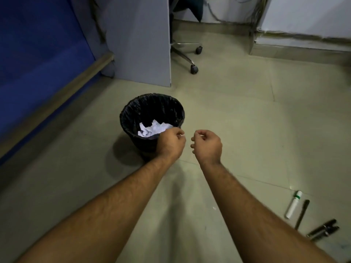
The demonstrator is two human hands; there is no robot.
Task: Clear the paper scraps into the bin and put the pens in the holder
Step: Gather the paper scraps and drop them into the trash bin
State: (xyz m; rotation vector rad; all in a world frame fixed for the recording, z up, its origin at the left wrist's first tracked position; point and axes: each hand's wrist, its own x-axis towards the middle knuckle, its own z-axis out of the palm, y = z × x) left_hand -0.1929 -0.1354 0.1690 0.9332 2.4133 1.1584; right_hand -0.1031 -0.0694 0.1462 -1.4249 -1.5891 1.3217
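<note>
**Scrap disposal at the bin; pens not yet collected**

Head view of a tiled floor (237, 114). Both forearms reach forward from the near edge. The left hand (171, 142) is curled over the near right rim of the bin (131, 112), its fingertips pinched together on what looks like a tiny white fleck; it is too small to name with confidence. The right hand (208, 144) hovers just right of the left hand, off the bin, with its fingers loosely curled; whether it holds anything cannot be told. The two hands are close but apart.

The bin, lined with a black bag, stands on the floor at centre and contains crumpled scraps (153, 128) of white paper. One small white speck (214, 208) lies on the floor between the forearms and may be a leftover scrap.

At the near right, well apart from the hands, lie a white marker (293, 206) with a green band, a dark pen (302, 214) just right of it, and two more dark pens (322, 230) nearer still. No holder is in view.

Judgement: the scrap step appears to be closing. The next move calls for releasing any last fragment over the bin, checking the speck, then reaching near right for the pens and locating the holder.
</note>
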